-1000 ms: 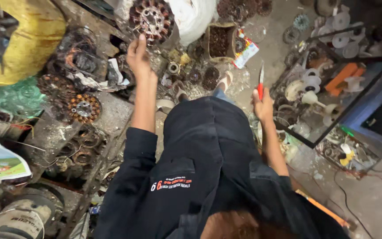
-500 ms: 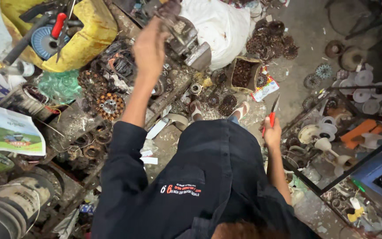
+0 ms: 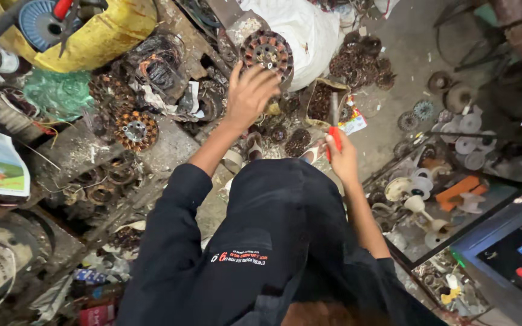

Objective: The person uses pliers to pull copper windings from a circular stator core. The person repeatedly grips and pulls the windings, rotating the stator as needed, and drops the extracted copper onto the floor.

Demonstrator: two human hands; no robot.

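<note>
Seen from above, a person in a dark long-sleeved garment leans over a cluttered workshop floor, both arms stretched forward.

Nearest, at about 1 o'clock from the body, the right hand (image 3: 342, 158) is closed around the red handle of a screwdriver (image 3: 334, 130), its metal shaft pointing up and away toward 12 o'clock. The tool touches no part yet.

Farther out, at about 11 o'clock, the left hand (image 3: 250, 96) reaches with fingers spread and loosely curled, their tips at the lower edge of a round motor stator (image 3: 267, 53) with copper windings and a ring of holes. Whether the fingers already grip it or only touch it cannot be told. The stator stands propped against a white sack (image 3: 309, 30) at 12 o'clock.

As a judgement, the work is at an early point: the stator is reached but not lifted, and the screwdriver is unused.

Around this lie another copper-wound stator (image 3: 134, 130) at 10 o'clock, a yellow drum (image 3: 101, 33) beyond it, and pale plastic fan parts (image 3: 418, 193) at 3 o'clock.

Compared with half a second ago, the left hand has come down from its higher reach onto the stator's rim, and the right hand has moved forward with the screwdriver, closer to the middle.
</note>
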